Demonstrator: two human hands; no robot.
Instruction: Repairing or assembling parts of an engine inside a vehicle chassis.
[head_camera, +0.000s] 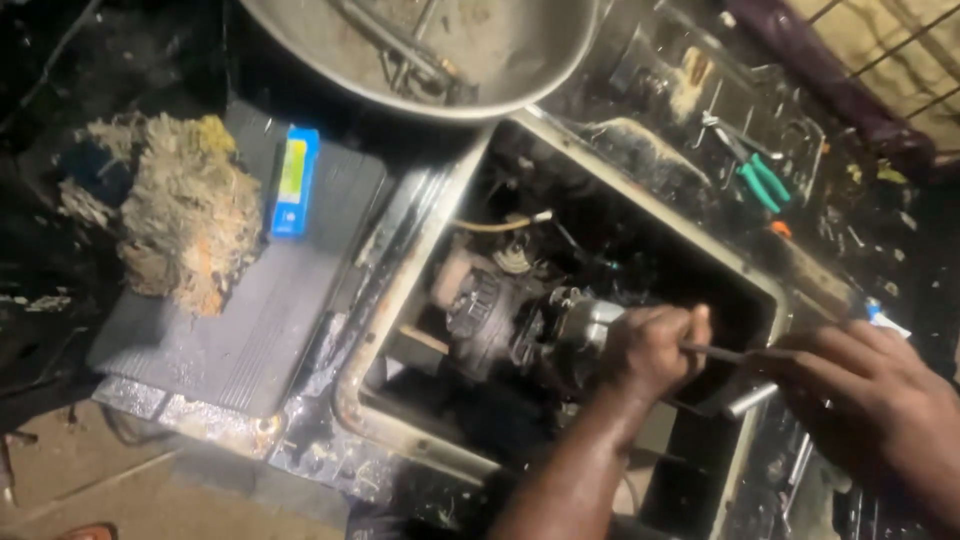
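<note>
**Two hands at a greasy motor inside an opened metal housing**

Left hand (650, 350): lower centre-right of the frame, forearm rising from the bottom edge. Fingers curled closed around the end of a small motor assembly (530, 325), thumb uppermost.

Right hand (870, 385): right edge, lower half. Fingers pinched shut on a thin dark metal rod (725, 353), which runs leftward and meets the left hand's knuckles.

Motor assembly: centre of the frame, lying roughly level inside the housing. Dull silver cylindrical body at the held end, darker ribbed or finned section to its left, all coated in black grime. Fine detail is blurred.

Housing (420, 270): cream-coloured rectangular metal frame with rounded corners, rust and oil stains along the rim, dark interior. A short silvery tube (750, 400) rests near its right rim, just below the rod.

Surroundings, outward:
- Grey ribbed mat (250, 320), left of the housing.
- Blue and yellow flat packet (295, 180) on the mat's upper part.
- Frayed wad of dirty rag (180, 215), upper left.
- Large round metal basin (430, 50), top centre, holding metal parts.
- Green-handled pliers (760, 180), upper right, on a cluttered oily surface.
</note>
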